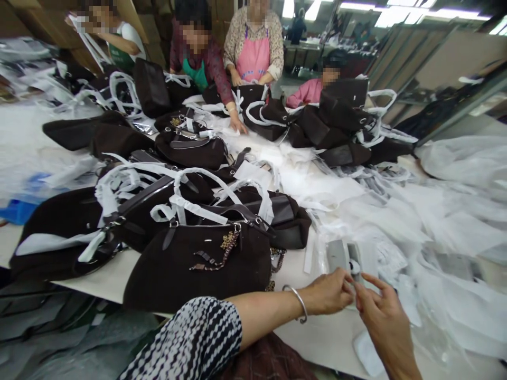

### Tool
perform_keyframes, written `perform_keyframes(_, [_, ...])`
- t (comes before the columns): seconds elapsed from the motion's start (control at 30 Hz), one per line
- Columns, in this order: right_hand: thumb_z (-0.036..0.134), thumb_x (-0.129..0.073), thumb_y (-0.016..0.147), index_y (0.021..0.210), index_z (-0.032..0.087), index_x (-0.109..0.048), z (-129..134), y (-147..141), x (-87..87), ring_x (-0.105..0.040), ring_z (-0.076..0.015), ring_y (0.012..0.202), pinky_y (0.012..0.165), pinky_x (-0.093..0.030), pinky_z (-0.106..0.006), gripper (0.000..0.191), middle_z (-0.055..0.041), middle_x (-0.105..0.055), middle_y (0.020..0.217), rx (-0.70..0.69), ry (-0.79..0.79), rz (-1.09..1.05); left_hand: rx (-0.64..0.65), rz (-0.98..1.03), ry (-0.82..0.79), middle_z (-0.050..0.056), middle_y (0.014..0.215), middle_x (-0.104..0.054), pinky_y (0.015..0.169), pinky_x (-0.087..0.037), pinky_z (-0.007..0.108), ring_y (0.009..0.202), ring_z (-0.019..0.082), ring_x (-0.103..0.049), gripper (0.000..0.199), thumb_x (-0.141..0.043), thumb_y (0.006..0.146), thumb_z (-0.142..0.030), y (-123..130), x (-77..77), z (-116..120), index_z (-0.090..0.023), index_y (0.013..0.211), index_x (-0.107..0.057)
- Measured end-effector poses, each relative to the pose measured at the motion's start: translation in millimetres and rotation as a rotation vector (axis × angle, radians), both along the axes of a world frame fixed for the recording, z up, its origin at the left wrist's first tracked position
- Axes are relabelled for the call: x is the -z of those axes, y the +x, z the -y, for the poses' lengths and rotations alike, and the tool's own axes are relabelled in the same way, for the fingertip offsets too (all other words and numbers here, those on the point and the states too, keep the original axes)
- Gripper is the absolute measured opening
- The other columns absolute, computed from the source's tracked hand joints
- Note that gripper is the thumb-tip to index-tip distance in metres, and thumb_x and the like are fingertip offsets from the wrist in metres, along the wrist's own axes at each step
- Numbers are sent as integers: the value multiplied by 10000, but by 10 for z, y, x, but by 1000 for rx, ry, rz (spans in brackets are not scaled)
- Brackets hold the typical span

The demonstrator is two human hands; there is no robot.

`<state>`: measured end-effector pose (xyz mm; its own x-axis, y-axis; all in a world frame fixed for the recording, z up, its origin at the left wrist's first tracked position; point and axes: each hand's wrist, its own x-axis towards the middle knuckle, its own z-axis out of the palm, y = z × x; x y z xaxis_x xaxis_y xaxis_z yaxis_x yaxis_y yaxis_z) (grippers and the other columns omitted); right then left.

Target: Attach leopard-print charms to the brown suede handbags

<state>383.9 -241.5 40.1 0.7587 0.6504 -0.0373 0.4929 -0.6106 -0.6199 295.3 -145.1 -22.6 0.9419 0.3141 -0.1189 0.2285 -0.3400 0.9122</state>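
Just the one head cam here, looking forward and kinda down over the tabletop (325, 338). Wearer's own hands (331, 291) are real close, lower right, with co-workers (254, 55) farther off up top.

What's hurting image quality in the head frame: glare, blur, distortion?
Head view: ceiling lights blown out; blue object smeared at left; panels at right lean, likely lens distortion; front bag clearer, fabric dark; between left hand and right hand, detail unclear.
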Motion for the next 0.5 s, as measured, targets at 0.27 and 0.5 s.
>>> perform_keyframes(0.27, [549,-671,764,1012,207,-560,71,-508,-681,-406,-105,422,384,-288,-196,436,55,-489,481,-20,204,-376,100,-72,271,107,922,-665,809,-504,325,953,227,-597,177,-455,823,-63,90,221,-91,-134,829,-617])
perform_keyframes(0.5, [532,-631,758,895,235,-549,231,-465,-338,-410,-120,426,419,-300,-222,338,75,-430,472,-151,-16,-380,56,-118,359,170,963,-654,768,-545,343,924,248,-632,247,-440,791,-36,27,270,-252,-84,921,-645])
